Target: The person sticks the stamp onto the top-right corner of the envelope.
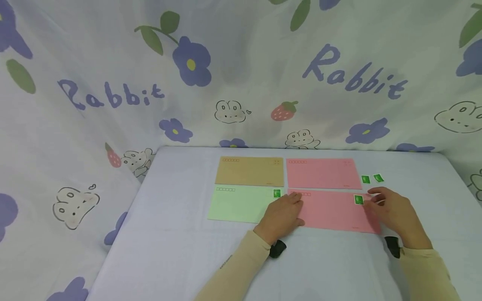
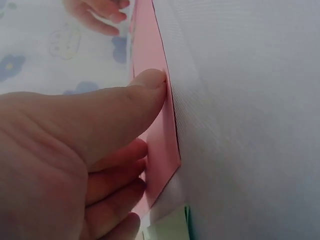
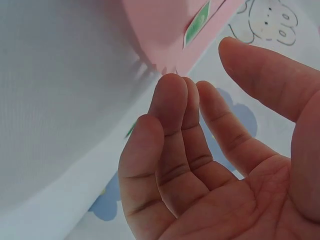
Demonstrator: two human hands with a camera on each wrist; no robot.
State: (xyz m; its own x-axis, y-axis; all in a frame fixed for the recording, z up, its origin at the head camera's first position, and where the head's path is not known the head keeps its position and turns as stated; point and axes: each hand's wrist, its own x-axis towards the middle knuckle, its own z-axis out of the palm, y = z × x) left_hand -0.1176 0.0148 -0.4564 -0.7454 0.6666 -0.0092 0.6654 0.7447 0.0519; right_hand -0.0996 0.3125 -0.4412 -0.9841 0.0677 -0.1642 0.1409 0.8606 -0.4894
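Observation:
A pink envelope (image 1: 331, 213) lies at the front right of the group, with a green stamp (image 1: 359, 200) at its upper right corner. My left hand (image 1: 282, 217) rests on this envelope's left end. In the left wrist view its thumb (image 2: 145, 90) touches the envelope by the long edge, and the other fingers lie on the surface. Beside the stamped corner is my right hand (image 1: 391, 211), with nothing held in it. The right wrist view shows its fingers (image 3: 170, 105) loosely bent near the envelope's corner and the thumb apart from them.
Behind lie a brown envelope (image 1: 249, 172) and another pink envelope (image 1: 321, 173). A light green envelope (image 1: 237, 205) with its own stamp (image 1: 277, 193) sits left of my left hand. Two loose stamps, one nearer (image 1: 365, 179) and one farther right (image 1: 378, 178), lie on the white tabletop (image 1: 169, 242).

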